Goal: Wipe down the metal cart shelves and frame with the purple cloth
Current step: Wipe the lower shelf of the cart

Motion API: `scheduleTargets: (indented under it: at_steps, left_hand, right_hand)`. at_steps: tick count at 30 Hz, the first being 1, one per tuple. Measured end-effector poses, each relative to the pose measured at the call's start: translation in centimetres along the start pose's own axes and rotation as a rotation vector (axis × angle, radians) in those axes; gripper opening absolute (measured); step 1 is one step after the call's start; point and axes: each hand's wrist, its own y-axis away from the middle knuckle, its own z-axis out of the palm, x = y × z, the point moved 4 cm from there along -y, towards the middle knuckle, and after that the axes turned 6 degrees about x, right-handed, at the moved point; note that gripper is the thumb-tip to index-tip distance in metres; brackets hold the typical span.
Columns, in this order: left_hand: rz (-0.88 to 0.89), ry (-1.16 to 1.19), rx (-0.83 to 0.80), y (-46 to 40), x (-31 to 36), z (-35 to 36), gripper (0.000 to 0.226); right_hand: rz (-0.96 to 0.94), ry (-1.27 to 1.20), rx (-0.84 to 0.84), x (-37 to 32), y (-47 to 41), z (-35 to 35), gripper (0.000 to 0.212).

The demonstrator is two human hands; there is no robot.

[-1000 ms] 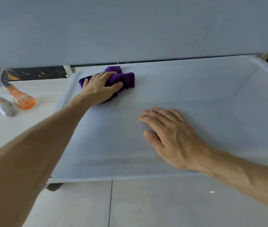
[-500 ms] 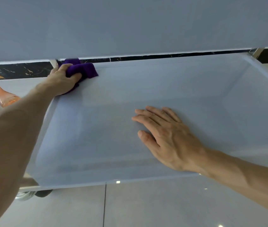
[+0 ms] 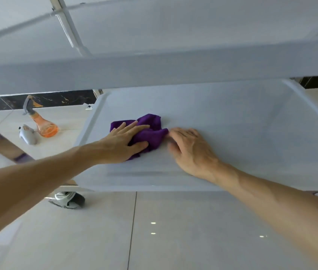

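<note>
The purple cloth point(image 3: 150, 133) is soft and light, bunched into loose folds; it likely slides easily on smooth metal, so it is best pinned under a flat palm rather than pinched by an edge. It is deep violet and crumpled, lying on the lower shelf point(image 3: 232, 137) toward its left side. The left hand point(image 3: 124, 142) lies flat across it, fingers point(image 3: 134, 126) spread and pressing down rather than clenched. The right hand point(image 3: 191, 149) rests palm down just beside the cloth, its blurred fingertips at the cloth's right corner, holding nothing that I can see. Above hangs the upper shelf point(image 3: 173, 63). On the tiled floor point(image 3: 173, 230) to the left stands a spray bottle point(image 3: 43, 123) of orange liquid.
</note>
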Motion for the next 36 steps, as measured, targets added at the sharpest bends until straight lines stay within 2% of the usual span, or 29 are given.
scheduleTargets:
  at_steps: [4,7,9,11,12,14,16,21,26,30,33,36]
  left_hand:
    - [0.094,0.028,0.003,3.1,4.4,2.2,0.059]
    - [0.107,0.074,0.002,3.9,6.3,3.2,0.062]
    - [0.076,0.234,-0.017,3.8,6.3,2.8,0.063]
    - [0.004,0.458,0.042,3.1,5.2,1.5,0.053]
    - [-0.034,0.463,0.111,2.7,4.1,0.6,0.047]
    - [-0.121,0.231,0.229,1.9,1.8,-1.0,0.047]
    - [-0.193,0.08,0.241,1.4,0.1,-2.0,0.055]
    - [-0.28,0.218,0.113,0.7,-0.7,-1.2,0.063]
    - [-0.284,0.348,0.132,-0.3,0.8,-0.7,0.033]
    - [-0.208,0.493,0.131,0.0,2.7,-1.4,0.014]
    - [-0.07,0.851,0.122,0.9,4.6,-3.0,0.012]
    - [0.102,1.195,0.044,1.8,6.4,-5.4,0.017]
  right_hand:
    - [0.233,-0.365,0.029,1.6,-0.5,-1.8,0.033]
    - [0.291,-0.407,0.014,2.6,-0.4,-3.1,0.032]
    - [0.295,-0.405,-0.025,3.0,-0.2,-4.1,0.029]
    - [0.315,-0.399,-0.041,3.6,-0.2,-5.2,0.026]
    - [0.329,-0.392,-0.038,3.8,-0.2,-5.8,0.023]
    - [0.346,-0.369,-0.032,4.3,-0.4,-6.8,0.016]
    - [0.356,-0.367,-0.037,4.4,-0.6,-7.4,0.013]
    - [0.412,-0.422,-0.082,3.5,-1.4,-6.7,0.018]
    - [0.369,-0.368,-0.141,2.3,-1.8,-5.8,0.033]
    - [0.329,-0.378,-0.181,1.8,-1.9,-5.8,0.054]
    - [0.278,-0.481,-0.245,1.5,-1.8,-6.1,0.073]
    - [0.287,-0.71,-0.287,1.8,-2.1,-7.0,0.072]
